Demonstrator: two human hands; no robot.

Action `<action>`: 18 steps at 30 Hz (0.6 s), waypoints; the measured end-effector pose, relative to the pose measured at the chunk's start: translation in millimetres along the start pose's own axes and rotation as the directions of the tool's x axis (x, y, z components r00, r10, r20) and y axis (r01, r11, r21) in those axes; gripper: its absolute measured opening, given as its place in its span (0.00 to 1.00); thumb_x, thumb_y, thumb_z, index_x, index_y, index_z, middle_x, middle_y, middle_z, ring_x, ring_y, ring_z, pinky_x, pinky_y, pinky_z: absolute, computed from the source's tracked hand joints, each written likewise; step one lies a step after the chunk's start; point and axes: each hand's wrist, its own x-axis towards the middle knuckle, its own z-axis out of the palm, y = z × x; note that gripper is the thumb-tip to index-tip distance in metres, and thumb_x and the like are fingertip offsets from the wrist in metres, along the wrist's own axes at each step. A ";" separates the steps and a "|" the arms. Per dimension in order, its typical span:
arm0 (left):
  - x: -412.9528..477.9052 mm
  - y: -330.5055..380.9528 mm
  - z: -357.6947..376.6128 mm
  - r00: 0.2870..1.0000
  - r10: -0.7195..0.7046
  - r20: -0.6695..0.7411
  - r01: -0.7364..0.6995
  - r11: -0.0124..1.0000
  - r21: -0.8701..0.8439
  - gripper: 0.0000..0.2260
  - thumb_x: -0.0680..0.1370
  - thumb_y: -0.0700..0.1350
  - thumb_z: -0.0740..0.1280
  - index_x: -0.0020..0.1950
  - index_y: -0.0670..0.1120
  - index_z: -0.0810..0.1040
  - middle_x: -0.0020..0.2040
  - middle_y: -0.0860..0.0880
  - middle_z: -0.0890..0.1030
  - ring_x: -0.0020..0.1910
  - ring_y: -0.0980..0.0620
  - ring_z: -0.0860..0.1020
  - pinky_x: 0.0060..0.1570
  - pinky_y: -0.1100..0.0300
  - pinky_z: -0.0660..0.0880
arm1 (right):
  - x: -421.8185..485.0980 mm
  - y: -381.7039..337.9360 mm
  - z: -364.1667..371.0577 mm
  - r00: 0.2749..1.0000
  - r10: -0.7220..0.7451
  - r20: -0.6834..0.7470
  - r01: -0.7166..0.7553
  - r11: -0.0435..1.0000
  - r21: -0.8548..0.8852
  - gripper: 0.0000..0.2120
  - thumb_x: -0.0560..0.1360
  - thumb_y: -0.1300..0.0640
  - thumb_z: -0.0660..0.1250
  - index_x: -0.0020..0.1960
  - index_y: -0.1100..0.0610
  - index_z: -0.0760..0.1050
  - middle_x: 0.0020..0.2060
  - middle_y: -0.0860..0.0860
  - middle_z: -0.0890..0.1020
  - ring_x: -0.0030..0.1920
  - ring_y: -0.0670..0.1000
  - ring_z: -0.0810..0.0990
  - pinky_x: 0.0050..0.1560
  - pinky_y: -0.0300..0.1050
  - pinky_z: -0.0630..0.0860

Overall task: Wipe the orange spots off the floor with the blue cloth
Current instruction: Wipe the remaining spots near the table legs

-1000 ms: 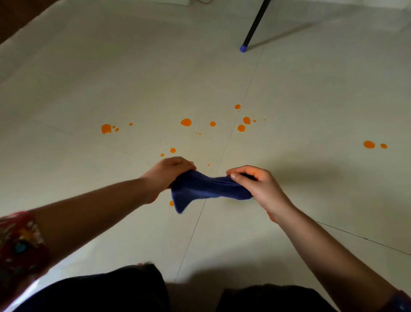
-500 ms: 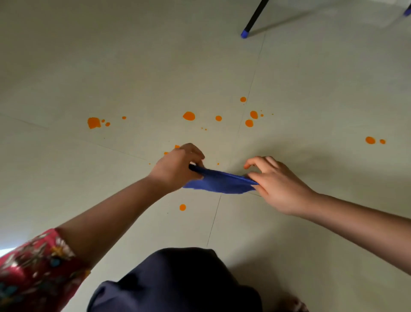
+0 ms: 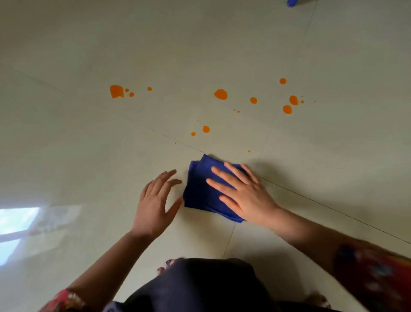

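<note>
At the top edge we see a blue tip [image 3: 291, 3], cut off by the frame. A window's pale reflection [image 3: 17, 225] glints at left. Below, dark fabric covers a knee [image 3: 200, 287], with toes [image 3: 165, 266] just beside it.

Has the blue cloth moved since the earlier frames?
Yes. The blue cloth went down from mid-air to lie folded on the floor, just this side of the tile joint, under the flat right hand.
</note>
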 end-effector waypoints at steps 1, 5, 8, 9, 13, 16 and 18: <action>1.0 -6.4 7.0 0.999 -0.052 -0.012 0.053 0.998 0.018 0.20 0.78 0.56 0.57 0.68 0.51 0.70 0.75 0.52 0.64 0.75 0.51 0.60 0.70 0.53 0.60 | 15.5 -9.8 10.3 0.998 0.057 0.014 -0.057 0.998 -0.020 0.24 0.80 0.44 0.55 0.76 0.42 0.61 0.77 0.47 0.60 0.77 0.56 0.58 0.73 0.63 0.57; 11.0 -29.5 27.4 0.977 -0.206 -0.055 0.210 0.975 0.077 0.24 0.80 0.55 0.52 0.76 0.52 0.59 0.78 0.54 0.55 0.77 0.54 0.51 0.74 0.51 0.53 | 22.1 -35.4 50.7 0.998 0.048 0.026 -0.047 0.998 -0.041 0.26 0.80 0.43 0.54 0.77 0.42 0.55 0.78 0.47 0.57 0.78 0.60 0.53 0.70 0.71 0.54; 8.6 -33.4 33.7 0.978 -0.192 -0.085 0.202 0.971 0.126 0.24 0.81 0.52 0.53 0.77 0.52 0.59 0.78 0.52 0.56 0.78 0.53 0.51 0.75 0.52 0.52 | -0.9 -4.5 55.4 0.949 -0.299 0.101 0.308 0.946 -0.096 0.26 0.80 0.43 0.52 0.78 0.42 0.54 0.78 0.46 0.55 0.78 0.57 0.52 0.75 0.62 0.48; 7.4 -31.7 34.8 0.977 -0.191 -0.100 0.202 0.972 0.121 0.24 0.81 0.51 0.53 0.77 0.52 0.59 0.78 0.52 0.56 0.78 0.53 0.51 0.75 0.51 0.52 | 0.4 7.7 54.4 0.945 -0.311 0.100 0.322 0.940 -0.116 0.26 0.81 0.43 0.51 0.78 0.42 0.53 0.78 0.46 0.54 0.78 0.56 0.53 0.75 0.59 0.49; 9.6 -33.1 36.6 0.972 -0.197 -0.126 0.207 0.975 0.079 0.23 0.81 0.48 0.54 0.77 0.53 0.60 0.78 0.53 0.57 0.78 0.53 0.51 0.75 0.52 0.50 | 47.9 -8.9 52.0 0.981 0.184 -0.056 -0.186 0.982 -0.033 0.25 0.81 0.47 0.48 0.78 0.47 0.56 0.78 0.48 0.57 0.77 0.55 0.56 0.75 0.57 0.52; 8.6 -35.4 37.6 0.969 -0.193 -0.156 0.204 0.977 0.059 0.22 0.81 0.49 0.53 0.75 0.52 0.63 0.77 0.52 0.59 0.77 0.53 0.53 0.75 0.52 0.50 | 52.0 -35.0 60.6 0.961 0.272 -0.055 -0.273 0.962 -0.015 0.26 0.81 0.46 0.48 0.78 0.49 0.57 0.78 0.50 0.59 0.77 0.57 0.56 0.75 0.60 0.53; 5.6 -33.1 36.8 0.961 -0.192 -0.197 0.203 0.978 0.039 0.20 0.81 0.52 0.52 0.73 0.52 0.68 0.75 0.51 0.65 0.76 0.51 0.59 0.74 0.50 0.53 | 49.1 -35.3 57.8 0.957 0.282 -0.071 -0.281 0.959 0.024 0.25 0.81 0.45 0.49 0.77 0.47 0.58 0.77 0.48 0.61 0.77 0.56 0.59 0.73 0.59 0.55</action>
